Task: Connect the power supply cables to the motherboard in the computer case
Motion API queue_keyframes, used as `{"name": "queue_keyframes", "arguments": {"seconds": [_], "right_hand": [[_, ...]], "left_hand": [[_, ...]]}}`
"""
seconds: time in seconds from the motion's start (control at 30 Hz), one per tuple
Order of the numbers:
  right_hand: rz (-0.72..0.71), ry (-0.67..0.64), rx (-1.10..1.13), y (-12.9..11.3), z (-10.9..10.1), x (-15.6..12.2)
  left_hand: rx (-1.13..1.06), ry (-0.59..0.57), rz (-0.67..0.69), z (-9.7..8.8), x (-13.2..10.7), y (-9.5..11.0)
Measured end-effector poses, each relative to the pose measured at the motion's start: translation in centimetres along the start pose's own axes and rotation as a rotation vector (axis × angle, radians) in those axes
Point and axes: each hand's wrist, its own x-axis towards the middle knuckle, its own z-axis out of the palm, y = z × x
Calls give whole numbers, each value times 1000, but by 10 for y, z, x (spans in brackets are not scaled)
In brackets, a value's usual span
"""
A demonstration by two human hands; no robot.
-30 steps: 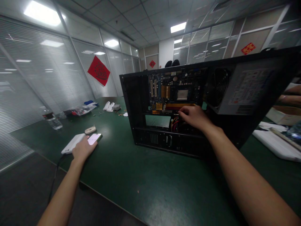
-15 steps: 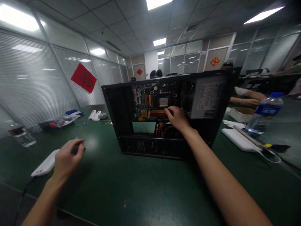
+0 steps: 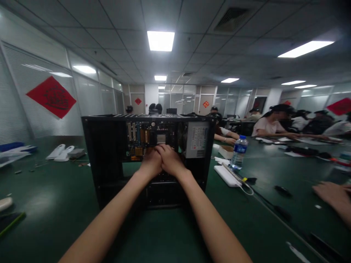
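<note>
Phone [image 3: 11,221] at near left on the desk [image 3: 55,199], and there's the open computer case [image 3: 102,155] mid-desk, left hand [image 3: 150,163] and right hand [image 3: 172,160] meeting at its motherboard [image 3: 151,136], fingers bent, any grip impossible to tell, bottle [image 3: 239,152] upright at right.

Head camera: worn on the head; the scene is viewed from above and behind the left forearm [image 3: 109,221] and right forearm [image 3: 212,221], both cut by the bottom edge.
Computer case [image 3: 164,189]: faced nearly square-on at its open side, near, left of centre.
Green table [image 3: 153,235]: looked down on at a shallow slant.
Ceiling [image 3: 123,23]: widely taken in above.
Glass partition [image 3: 177,96]: seen far beyond.
</note>
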Motion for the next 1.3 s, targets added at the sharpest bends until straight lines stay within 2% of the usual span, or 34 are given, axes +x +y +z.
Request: {"name": "queue_keyframes", "arguments": {"seconds": [0.07,0.2,0.37,0.53,0.77,1.13,1.23,1.3], "right_hand": [[-20,-63,-17,1,0,0],[-28,-135,-27,0,2,-1],[-21,-177,12,-3,3,-4],[-2,-183,27,-4,2,-5],[-5,-183,18,0,3,-8],[-31,-140,163,-1,1,-7],[-27,-39,183,-3,-1,-6],[0,70,195,-2,-2,-5]], "left_hand": [[-54,-41,54,15,6,0],[-83,-73,9,28,3,-6],[-173,-126,-24,27,-4,-5],[-226,-151,39,25,-5,-2],[-316,-163,48,24,-10,-4],[-342,-59,77,16,-12,0],[-341,-6,57,10,-11,0],[-392,107,13,8,-8,-4]]}}
